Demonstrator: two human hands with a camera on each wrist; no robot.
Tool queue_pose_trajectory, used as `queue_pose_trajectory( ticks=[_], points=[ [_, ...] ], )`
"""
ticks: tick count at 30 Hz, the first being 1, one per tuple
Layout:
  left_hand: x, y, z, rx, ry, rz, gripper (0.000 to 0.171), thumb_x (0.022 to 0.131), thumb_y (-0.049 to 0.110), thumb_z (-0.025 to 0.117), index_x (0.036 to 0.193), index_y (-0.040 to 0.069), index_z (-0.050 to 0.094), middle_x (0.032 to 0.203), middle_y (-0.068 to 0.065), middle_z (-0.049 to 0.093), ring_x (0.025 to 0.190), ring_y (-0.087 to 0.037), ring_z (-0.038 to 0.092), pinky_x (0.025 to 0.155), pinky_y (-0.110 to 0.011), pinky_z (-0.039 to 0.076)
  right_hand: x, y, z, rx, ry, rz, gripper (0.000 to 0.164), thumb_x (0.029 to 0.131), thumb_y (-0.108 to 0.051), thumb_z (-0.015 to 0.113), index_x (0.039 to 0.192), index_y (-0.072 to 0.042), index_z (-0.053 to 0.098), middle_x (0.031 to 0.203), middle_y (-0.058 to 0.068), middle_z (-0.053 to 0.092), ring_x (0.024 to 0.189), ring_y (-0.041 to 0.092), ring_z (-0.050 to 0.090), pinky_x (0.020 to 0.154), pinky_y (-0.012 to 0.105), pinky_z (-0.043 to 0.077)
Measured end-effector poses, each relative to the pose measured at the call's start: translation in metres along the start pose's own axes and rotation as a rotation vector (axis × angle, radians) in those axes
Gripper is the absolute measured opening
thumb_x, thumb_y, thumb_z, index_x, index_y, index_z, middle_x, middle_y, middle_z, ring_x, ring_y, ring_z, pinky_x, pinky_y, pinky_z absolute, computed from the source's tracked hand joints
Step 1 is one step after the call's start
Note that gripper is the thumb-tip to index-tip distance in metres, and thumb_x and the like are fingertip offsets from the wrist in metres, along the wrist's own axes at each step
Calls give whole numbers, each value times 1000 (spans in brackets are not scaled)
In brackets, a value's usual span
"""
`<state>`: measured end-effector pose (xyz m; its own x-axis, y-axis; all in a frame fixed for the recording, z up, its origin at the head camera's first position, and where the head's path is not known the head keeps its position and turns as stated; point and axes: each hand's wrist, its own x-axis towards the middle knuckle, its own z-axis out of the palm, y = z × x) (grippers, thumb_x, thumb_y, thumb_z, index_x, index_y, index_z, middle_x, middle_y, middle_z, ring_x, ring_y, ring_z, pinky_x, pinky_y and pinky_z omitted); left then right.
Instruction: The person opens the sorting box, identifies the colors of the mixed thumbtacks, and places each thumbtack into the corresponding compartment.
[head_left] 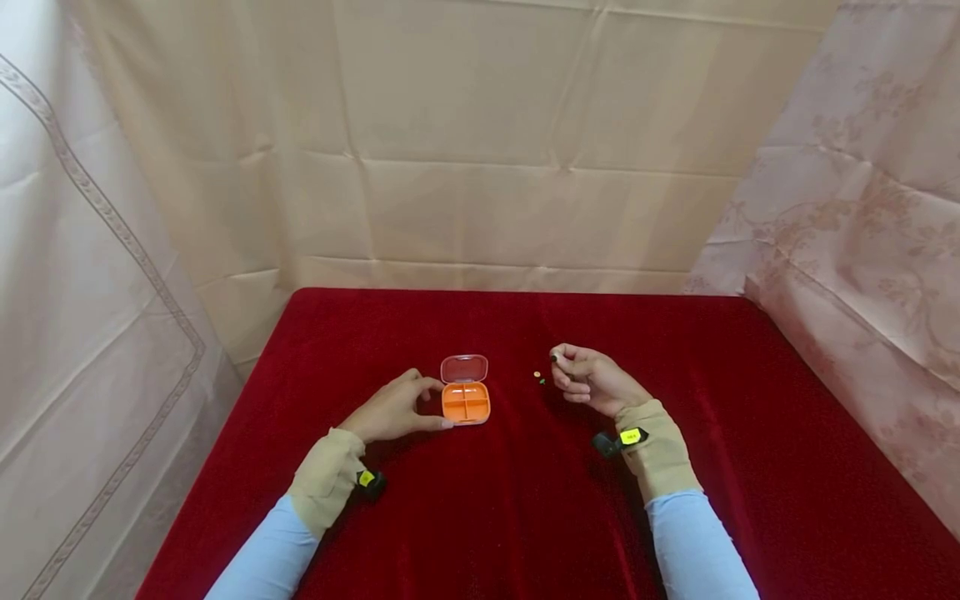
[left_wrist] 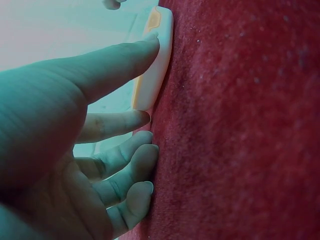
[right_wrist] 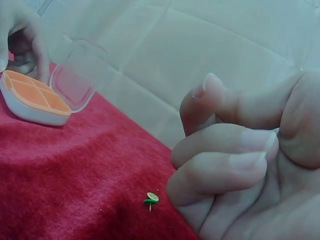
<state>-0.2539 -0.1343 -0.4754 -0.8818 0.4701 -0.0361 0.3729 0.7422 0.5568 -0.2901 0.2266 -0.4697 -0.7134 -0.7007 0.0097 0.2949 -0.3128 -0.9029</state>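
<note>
My left hand [head_left: 400, 406] steadies an orange-and-white pill case [head_left: 466, 408] from its left side, thumb along the front and index finger near the hinge. The case's clear lid [right_wrist: 80, 75] stands raised, and its orange tray has several compartments. To the right, my right hand [head_left: 596, 381] is lifted over the cloth. Its thumb and index finger pinch a small dark piece [head_left: 554, 358], too small to make out and hidden in the right wrist view. Below that hand lie a yellow thumbtack [right_wrist: 153, 196] and a green thumbtack [right_wrist: 150, 201], close together.
Dark red velvety cloth [head_left: 525, 517] covers the table, rumpled into low folds. Behind it hangs a beige curtain [head_left: 465, 167]. Patterned pale fabric [head_left: 862, 183] borders the right side, and white cloth [head_left: 82, 275] the left.
</note>
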Motion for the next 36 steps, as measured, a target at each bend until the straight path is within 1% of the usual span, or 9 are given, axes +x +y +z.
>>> queue_pose_trajectory(
  ticks=[6, 13, 16, 19, 24, 27, 31, 36],
  points=[
    [0, -1, 0, -6, 1, 2, 64, 76, 55, 76, 125, 16, 63, 97, 1, 52, 84, -14, 51, 72, -29, 44, 3, 3, 2, 22, -18, 4, 17, 107, -2, 25, 104, -5, 42, 72, 3, 43, 50, 11, 17, 46, 19, 23],
    [-2, 1, 0, -9, -2, -2, 63, 77, 54, 76, 125, 16, 63, 97, 1, 52, 83, -14, 50, 73, -29, 44, 4, 5, 5, 2, 3, 11, 16, 106, -1, 26, 104, -4, 42, 71, 3, 42, 49, 10, 19, 46, 18, 24],
    [-2, 2, 0, -14, -2, -4, 62, 77, 53, 77, 125, 16, 63, 97, 1, 52, 84, -14, 50, 73, -29, 44, 4, 5, 7, -22, 28, 11, 15, 106, -2, 28, 105, -3, 42, 71, 3, 43, 49, 10, 20, 45, 18, 25],
    [-2, 2, 0, -17, -3, -5, 62, 77, 52, 77, 125, 16, 63, 98, 1, 52, 84, -15, 50, 73, -30, 44, 4, 3, 11, -80, 81, 22, 13, 106, -3, 32, 105, -3, 45, 70, 3, 44, 49, 11, 21, 45, 19, 25],
    [-2, 1, 0, -15, -7, -10, 63, 77, 53, 77, 126, 16, 63, 98, 1, 52, 85, -15, 51, 74, -29, 44, 5, -4, 22, -231, 223, 51, 9, 103, -10, 47, 103, -6, 54, 68, 3, 45, 49, 9, 26, 46, 21, 26],
    [-2, 1, 0, -16, -6, -9, 64, 77, 54, 77, 126, 16, 63, 98, 1, 52, 85, -15, 51, 74, -29, 44, 7, -8, 28, -320, 297, 65, 11, 100, -16, 54, 101, -6, 58, 68, 3, 47, 48, 8, 30, 46, 21, 27],
    [-2, 2, -1, -16, -6, -5, 65, 76, 54, 77, 126, 15, 63, 98, 0, 52, 85, -15, 50, 74, -30, 43, 9, -12, 33, -411, 335, 84, 16, 99, -22, 57, 100, -5, 58, 68, 2, 47, 48, 7, 32, 46, 22, 27],
    [-2, 2, -1, -16, -1, 2, 66, 76, 55, 76, 126, 15, 63, 98, 0, 53, 85, -15, 51, 74, -30, 43, 10, -11, 34, -449, 339, 95, 19, 100, -23, 57, 101, -4, 57, 68, 1, 47, 49, 8, 31, 46, 22, 27]
  ],
)
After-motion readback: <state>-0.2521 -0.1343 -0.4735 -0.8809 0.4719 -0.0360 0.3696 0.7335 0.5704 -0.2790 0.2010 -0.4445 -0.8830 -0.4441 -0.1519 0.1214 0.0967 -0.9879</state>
